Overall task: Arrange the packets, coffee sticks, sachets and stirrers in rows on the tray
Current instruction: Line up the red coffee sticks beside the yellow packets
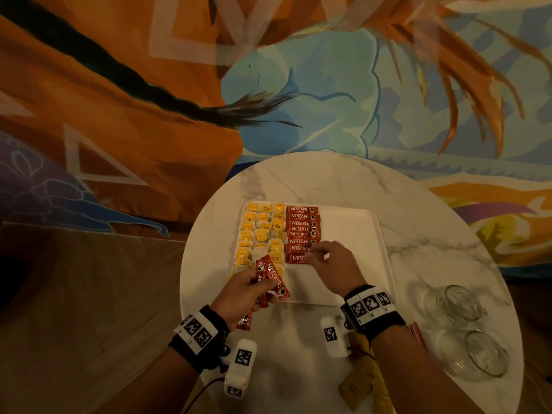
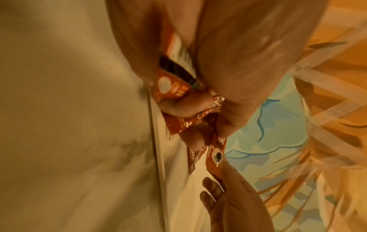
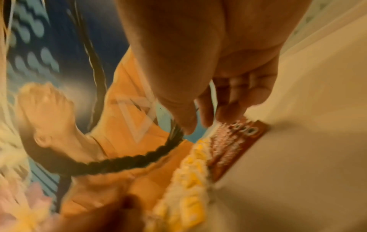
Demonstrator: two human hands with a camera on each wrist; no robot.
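Observation:
A white tray lies on the round marble table. Yellow tea packets fill its left part in rows, blurred in the right wrist view. Beside them red Nescafe coffee sticks lie stacked in a column. My left hand hovers over the tray's near left corner and grips a fanned bunch of red coffee sticks, seen close up. My right hand rests its fingertips on the right end of the nearest laid stick. Its thumb and fingers hold nothing.
One red stick lies on the table under my left wrist. Thin red items lie beside my right wrist. Two glass cups stand at the right. A yellow cloth lies near the front edge. The tray's right half is bare.

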